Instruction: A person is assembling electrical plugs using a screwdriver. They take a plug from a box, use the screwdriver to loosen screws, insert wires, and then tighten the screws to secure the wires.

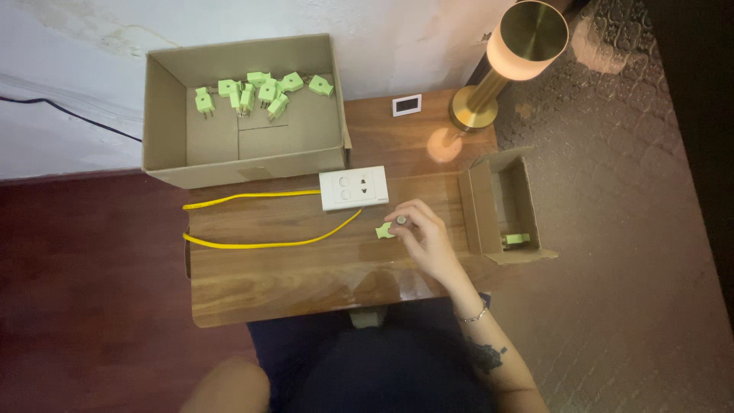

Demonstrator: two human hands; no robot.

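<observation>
My right hand (424, 239) rests on the wooden table (290, 283) with its fingers closed on a small green plug (384, 229). Just above it lies a white wall socket plate (353, 188), from which a yellow cable (260, 243) runs left in two strands. A large open cardboard box (172, 157) at the back left holds several green plugs (256, 93). A smaller cardboard box (489, 206) at the right holds one green plug (516, 239). My left hand is out of sight.
A brass lamp (501, 57) with a lit shade stands at the back right, beside a small white card (407, 105). The table ends near my knee (229, 386). Dark red floor lies to the left, patterned floor to the right.
</observation>
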